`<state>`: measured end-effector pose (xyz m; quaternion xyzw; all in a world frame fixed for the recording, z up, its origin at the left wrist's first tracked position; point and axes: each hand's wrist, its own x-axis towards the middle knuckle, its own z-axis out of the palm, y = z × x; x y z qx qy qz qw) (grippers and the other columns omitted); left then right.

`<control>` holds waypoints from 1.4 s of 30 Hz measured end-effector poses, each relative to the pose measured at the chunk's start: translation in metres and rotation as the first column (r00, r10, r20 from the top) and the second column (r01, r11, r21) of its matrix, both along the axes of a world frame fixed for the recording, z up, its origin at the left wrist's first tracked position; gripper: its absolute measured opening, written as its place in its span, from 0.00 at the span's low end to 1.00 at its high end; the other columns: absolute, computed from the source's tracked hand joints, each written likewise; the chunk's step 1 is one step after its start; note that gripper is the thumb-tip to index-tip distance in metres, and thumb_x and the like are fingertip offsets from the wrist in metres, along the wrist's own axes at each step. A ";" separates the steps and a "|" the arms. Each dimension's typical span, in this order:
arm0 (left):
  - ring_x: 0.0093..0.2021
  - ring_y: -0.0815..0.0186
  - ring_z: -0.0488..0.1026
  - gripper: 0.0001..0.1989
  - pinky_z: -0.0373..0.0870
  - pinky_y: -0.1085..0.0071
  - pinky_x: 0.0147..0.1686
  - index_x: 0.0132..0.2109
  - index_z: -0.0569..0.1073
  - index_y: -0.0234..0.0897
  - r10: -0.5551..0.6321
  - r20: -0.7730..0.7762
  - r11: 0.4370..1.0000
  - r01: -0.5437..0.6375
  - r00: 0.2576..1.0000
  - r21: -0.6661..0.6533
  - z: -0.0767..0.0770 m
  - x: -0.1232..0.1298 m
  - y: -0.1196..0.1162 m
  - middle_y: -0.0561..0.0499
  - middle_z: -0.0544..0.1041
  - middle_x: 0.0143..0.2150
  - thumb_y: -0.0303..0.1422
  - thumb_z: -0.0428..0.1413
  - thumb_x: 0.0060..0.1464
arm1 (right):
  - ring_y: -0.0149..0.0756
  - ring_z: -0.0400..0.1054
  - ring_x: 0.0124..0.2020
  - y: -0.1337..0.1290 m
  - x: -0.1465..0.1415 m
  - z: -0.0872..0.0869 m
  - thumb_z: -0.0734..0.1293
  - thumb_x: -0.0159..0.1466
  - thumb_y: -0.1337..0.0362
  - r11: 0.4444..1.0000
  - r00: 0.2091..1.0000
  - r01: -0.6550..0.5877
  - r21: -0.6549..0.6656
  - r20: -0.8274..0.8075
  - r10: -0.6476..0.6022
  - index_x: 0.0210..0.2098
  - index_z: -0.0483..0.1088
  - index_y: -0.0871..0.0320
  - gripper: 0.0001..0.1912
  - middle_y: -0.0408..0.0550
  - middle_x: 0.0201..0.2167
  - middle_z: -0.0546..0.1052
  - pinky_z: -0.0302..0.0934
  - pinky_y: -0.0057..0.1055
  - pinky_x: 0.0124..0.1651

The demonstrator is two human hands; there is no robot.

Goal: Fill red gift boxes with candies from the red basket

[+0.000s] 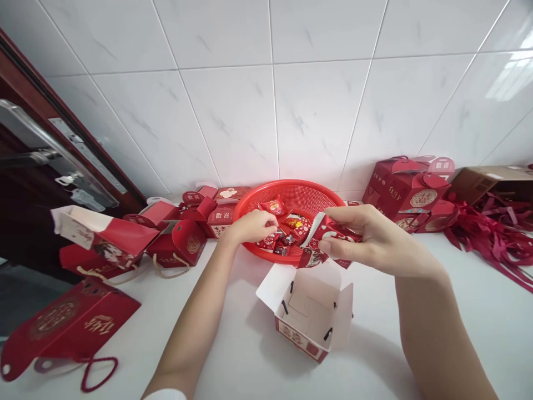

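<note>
My right hand grips red wrapped candy packets between thumb and fingers, above the near right rim of a red plastic basket. Over the basket's left side is my left hand, its fingers curled together; whatever they may hold is hidden. Several wrapped candies lie in the basket below the hands. In front of it stands a small gift box, red-patterned outside and white inside. Its flaps are spread and its inside shows no candy.
Red gift boxes crowd the left side, one lying near the front. More red boxes are stacked at the right, beside a cardboard box and red ribbons. A tiled wall closes the back; a door handle is at left.
</note>
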<state>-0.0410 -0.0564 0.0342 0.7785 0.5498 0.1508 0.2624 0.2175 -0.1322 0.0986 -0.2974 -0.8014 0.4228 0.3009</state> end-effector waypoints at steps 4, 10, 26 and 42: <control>0.22 0.66 0.66 0.08 0.59 0.72 0.26 0.16 0.73 0.39 -0.126 -0.147 0.970 0.091 0.981 -0.226 -0.008 0.002 0.006 0.53 0.73 0.17 0.31 0.59 0.39 | 0.29 0.61 0.23 -0.003 0.010 0.001 0.69 0.62 0.62 1.000 1.000 -0.020 -0.013 -0.019 0.019 0.27 0.70 0.57 0.09 0.41 0.22 0.68 0.58 0.26 0.24; 0.32 0.61 0.74 0.09 0.64 0.72 0.32 0.31 0.83 0.42 -0.243 -0.223 0.944 0.176 0.944 -0.280 -0.016 0.005 0.008 0.51 0.82 0.31 0.33 0.58 0.43 | 0.29 0.61 0.24 0.006 0.022 0.000 0.68 0.65 0.58 1.000 0.999 0.012 -0.027 -0.050 -0.014 0.30 0.71 0.57 0.11 0.42 0.23 0.67 0.60 0.26 0.25; 0.53 0.59 0.76 0.21 0.68 0.72 0.50 0.59 0.74 0.38 -0.124 -0.203 0.990 0.108 0.971 -0.085 0.011 0.000 -0.003 0.48 0.78 0.57 0.36 0.50 0.62 | 0.27 0.59 0.24 0.014 0.010 -0.004 0.68 0.64 0.61 0.999 1.000 0.018 -0.037 0.026 -0.017 0.27 0.66 0.58 0.11 0.39 0.22 0.64 0.57 0.26 0.26; 0.54 0.59 0.75 0.19 0.68 0.71 0.49 0.57 0.75 0.40 -0.257 -0.135 0.966 0.260 0.957 0.004 0.040 0.005 -0.053 0.49 0.78 0.56 0.41 0.51 0.64 | 0.25 0.52 0.22 -0.008 -0.006 -0.010 0.63 0.61 0.66 0.989 0.938 -0.148 -0.017 0.314 0.146 0.25 0.55 0.55 0.11 0.36 0.21 0.59 0.45 0.27 0.23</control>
